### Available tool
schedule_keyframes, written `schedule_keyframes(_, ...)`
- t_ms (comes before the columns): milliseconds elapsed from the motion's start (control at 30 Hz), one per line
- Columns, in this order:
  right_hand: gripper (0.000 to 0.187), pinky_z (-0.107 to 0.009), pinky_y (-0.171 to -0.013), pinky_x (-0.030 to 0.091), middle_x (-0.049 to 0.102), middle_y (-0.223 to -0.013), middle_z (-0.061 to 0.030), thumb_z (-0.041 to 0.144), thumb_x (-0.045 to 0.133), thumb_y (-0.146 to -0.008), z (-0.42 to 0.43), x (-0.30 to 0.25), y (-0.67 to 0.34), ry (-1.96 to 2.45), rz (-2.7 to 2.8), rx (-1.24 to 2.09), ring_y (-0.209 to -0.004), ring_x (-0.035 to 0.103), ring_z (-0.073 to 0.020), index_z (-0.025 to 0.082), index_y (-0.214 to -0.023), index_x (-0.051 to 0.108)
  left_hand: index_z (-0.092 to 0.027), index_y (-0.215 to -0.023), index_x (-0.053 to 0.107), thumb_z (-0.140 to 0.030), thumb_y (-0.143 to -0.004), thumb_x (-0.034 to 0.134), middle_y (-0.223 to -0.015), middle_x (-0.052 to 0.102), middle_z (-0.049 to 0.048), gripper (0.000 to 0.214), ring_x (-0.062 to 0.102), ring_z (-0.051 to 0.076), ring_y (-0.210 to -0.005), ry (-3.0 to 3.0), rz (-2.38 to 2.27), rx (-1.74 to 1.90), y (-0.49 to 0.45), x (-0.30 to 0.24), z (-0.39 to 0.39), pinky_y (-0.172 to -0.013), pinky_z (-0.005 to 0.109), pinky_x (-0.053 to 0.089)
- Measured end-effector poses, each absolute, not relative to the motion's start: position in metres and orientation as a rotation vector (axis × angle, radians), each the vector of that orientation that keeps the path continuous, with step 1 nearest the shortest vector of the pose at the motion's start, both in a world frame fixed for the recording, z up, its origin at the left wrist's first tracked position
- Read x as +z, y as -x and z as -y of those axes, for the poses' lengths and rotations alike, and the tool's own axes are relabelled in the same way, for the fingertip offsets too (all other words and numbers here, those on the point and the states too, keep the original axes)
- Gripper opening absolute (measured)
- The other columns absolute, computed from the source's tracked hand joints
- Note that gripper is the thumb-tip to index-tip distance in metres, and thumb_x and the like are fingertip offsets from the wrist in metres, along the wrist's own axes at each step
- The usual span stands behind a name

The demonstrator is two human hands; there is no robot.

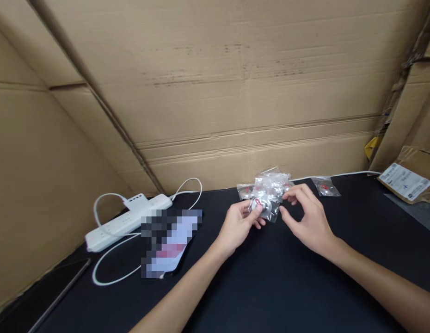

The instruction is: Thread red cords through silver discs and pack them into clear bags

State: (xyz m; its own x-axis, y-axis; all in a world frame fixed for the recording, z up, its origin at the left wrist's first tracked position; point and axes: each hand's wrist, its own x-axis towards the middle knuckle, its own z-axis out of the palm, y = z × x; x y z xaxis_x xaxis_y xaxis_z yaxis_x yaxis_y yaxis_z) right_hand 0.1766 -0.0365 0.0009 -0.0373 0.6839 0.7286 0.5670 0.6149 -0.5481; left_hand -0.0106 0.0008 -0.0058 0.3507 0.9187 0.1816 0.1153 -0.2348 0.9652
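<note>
Between thumb and fingers, my left hand [237,225] grips a small clear plastic bag [267,210] with a red mark and a pale round item inside. My right hand [307,219] is just to the right of that bag, thumb and fingers apart and nothing visible between them. Behind the held bag lies a pile of similar clear bags [272,178], some showing red marks. What the bags contain is too small to make out. One more bag [325,187] with a red mark lies apart, beyond my right hand.
A white power strip [128,222] with a charger [137,202] and looping white cables is at left on the black table [270,286]. Near it lies a blurred-out phone-like object [175,243]. A dark flat device [58,296] sits front left. Cardboard walls [236,92] enclose the table; a labelled cardboard package [409,178] stands right.
</note>
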Motion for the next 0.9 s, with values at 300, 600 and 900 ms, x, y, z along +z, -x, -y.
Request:
schedule_keyframes(300, 0.029, -0.034, -0.075, 0.049, 0.063, -0.098, -0.0052, 0.014, 0.059, -0.081, 0.031, 0.002, -0.183, 1.059, 1.733, 0.235, -0.083, 0.060, -0.0188, 0.021, -0.109, 0.059, -0.016, -0.067, 0.059, -0.029, -0.094, 0.050, -0.063, 0.064, -0.0006, 0.031, 0.057, 0.013, -0.058, -2.271, -1.117, 0.920, 0.007, 0.005, 0.014, -0.058, 0.025, 0.038)
schedule_keyframes(600, 0.009, -0.031, -0.069, 0.048, 0.064, -0.080, -0.0027, 0.028, 0.062, -0.083, 0.016, -0.010, -0.189, 1.108, 1.604, 0.716, -0.073, 0.059, -0.0168, 0.019, -0.079, 0.063, -0.017, -0.075, 0.060, -0.031, -0.090, 0.055, -0.071, 0.061, -0.0001, 0.021, 0.056, 0.014, -0.066, -2.165, -1.135, 1.103, 0.006, 0.003, 0.012, -0.061, 0.025, 0.043)
schedule_keyframes(900, 0.022, -0.032, -0.072, 0.053, 0.068, -0.087, -0.0064, 0.030, 0.072, -0.078, 0.028, -0.010, -0.175, 0.893, 1.085, 1.494, -0.083, 0.068, -0.0204, 0.017, -0.085, 0.056, -0.019, -0.087, 0.055, -0.042, -0.090, 0.055, -0.071, 0.060, -0.0008, 0.023, 0.058, 0.012, -0.053, -1.716, -1.030, 1.193, 0.006, -0.006, 0.004, -0.047, 0.023, 0.049)
